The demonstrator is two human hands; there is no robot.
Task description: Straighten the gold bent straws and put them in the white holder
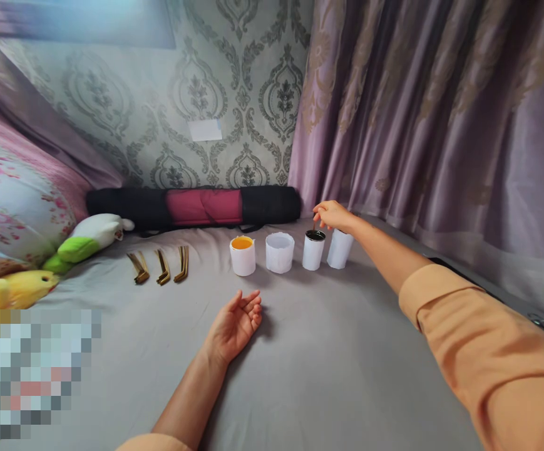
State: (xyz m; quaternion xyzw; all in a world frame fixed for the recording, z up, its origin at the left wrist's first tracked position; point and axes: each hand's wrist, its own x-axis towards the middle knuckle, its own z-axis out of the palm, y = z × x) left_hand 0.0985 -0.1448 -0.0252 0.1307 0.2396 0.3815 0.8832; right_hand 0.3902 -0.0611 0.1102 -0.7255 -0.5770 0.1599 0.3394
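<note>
Several white cups stand in a row on the grey bed sheet. The leftmost cup holds orange liquid, its neighbour looks clear, and the third cup holds dark liquid. My right hand hovers over the dark cup, fingers pinched on a thin stick or straw that reaches down to it. This hand partly hides the rightmost cup. My left hand rests palm up on the sheet in front of the cups, fingers loosely curled and holding nothing.
Three bent golden straws lie left of the cups. A black and red rolled mat lies against the patterned wall. Plush toys and a floral pillow sit at left; purple curtains hang at right.
</note>
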